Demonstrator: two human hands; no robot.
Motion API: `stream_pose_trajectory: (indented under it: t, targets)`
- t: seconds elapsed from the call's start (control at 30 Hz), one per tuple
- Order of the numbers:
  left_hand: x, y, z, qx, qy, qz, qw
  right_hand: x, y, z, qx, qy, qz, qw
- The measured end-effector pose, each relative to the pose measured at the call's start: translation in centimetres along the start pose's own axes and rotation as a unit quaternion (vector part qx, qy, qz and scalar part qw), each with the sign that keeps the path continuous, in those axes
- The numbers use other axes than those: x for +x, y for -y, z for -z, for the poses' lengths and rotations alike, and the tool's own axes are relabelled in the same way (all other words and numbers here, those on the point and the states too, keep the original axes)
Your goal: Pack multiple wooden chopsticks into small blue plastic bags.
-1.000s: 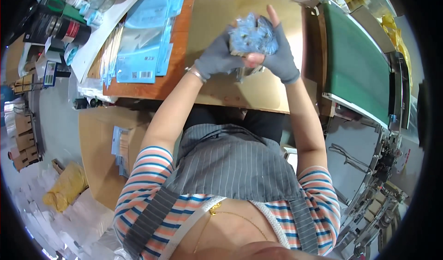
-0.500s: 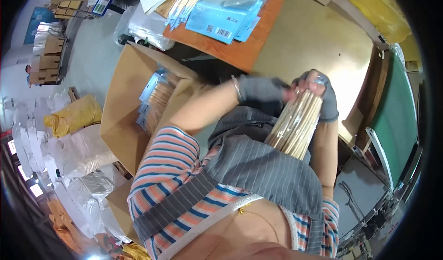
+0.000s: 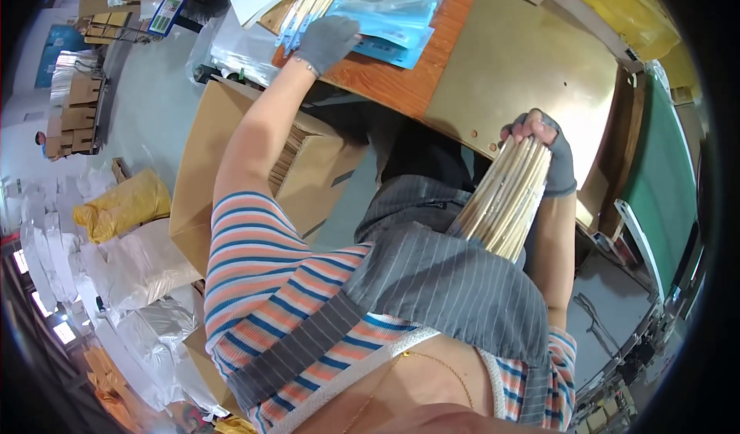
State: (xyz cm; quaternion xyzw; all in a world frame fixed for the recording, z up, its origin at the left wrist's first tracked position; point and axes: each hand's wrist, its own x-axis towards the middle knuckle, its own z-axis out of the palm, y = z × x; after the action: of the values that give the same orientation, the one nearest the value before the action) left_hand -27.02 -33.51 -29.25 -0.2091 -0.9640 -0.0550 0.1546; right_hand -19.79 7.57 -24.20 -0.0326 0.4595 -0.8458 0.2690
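Observation:
My right hand [image 3: 549, 150], in a grey fingerless glove, is closed round the upper end of a bundle of thin wooden sticks [image 3: 505, 195]. The bundle hangs down in front of my striped apron, with a shine like clear film on it. Far to the left, my left hand [image 3: 327, 42], gloved the same way, reaches over the orange-brown table. Its fingers are bent onto the near edge of a blue and clear pouch [image 3: 393, 25], which looks lifted. Close beside that hand lie several filled stick packs [image 3: 314, 6].
An open cardboard box [image 3: 196, 179] stands at my left, partly behind my arm. The table's wooden edge [image 3: 420, 95] runs ahead of me, next to a tan board [image 3: 516, 56]. A green panel [image 3: 663, 187] rises at the right. Wrapped sacks [image 3: 127, 203] lie at the far left.
My left hand has left the stick bundle and moved far left onto the blue pouches. My right hand keeps hold of the bundle, slightly further right.

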Motion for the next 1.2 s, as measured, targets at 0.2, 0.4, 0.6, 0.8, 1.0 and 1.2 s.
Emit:
stream_pose_trajectory:
  t: [0.2, 0.4, 0.6, 0.8, 1.0, 1.2]
  targets:
    - [3.1, -3.4, -2.9, 0.005, 0.318, 0.020, 0.948, -0.5, 0.7, -0.5, -0.037, 0.006, -0.016, 0.999]
    - [7.7, -4.5, 0.5, -0.123, 0.185, 0.098, 0.970, -1.7, 0.9, 0.0, -0.034, 0.003, 0.007, 0.999]
    - [6.1, -14.2, -7.8, -0.307, 0.057, 0.044, 0.949, -1.7, 0.8, 0.5, -0.078, 0.024, 0.013, 0.997]
    - [5.8, -22.8, -9.0, -0.466, 0.163, 0.155, 0.856, 0.1, -1.4, 3.7, 0.004, -0.008, -0.066, 0.998]
    - [6.3, -23.8, -6.1, -0.419, 0.099, -0.021, 0.902, 1.0, -5.0, 7.1, 0.071, -0.123, -0.176, 0.974]
    - [4.4, -27.9, -1.9, -0.442, -0.098, -0.028, 0.891, 0.3, -4.7, 4.1, 0.081, -0.189, -0.036, 0.978]
